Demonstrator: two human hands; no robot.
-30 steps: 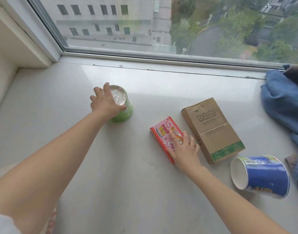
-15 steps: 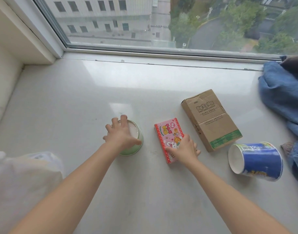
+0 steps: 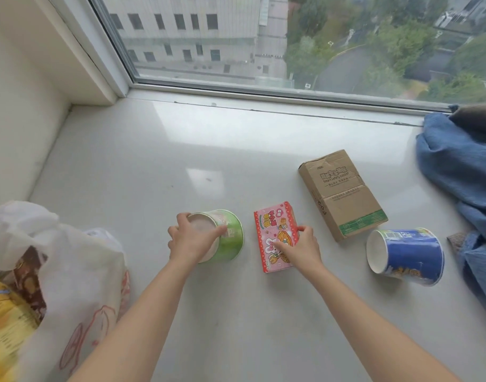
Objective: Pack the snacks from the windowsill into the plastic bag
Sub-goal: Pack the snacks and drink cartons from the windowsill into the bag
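Windowsill (image 3: pixel 131 172): two hands grip one green cup (image 3: pixel 230 235), one pink box (image 3: pixel 274 230).

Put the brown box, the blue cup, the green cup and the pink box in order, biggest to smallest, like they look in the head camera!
1. Brown box
2. Blue cup
3. Pink box and green cup: look alike, hands partly cover both.

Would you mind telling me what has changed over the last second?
The left hand pulled the green cup toward the plastic bag and tipped it. The right hand now grips the pink box. Brown box and blue cup stayed put.
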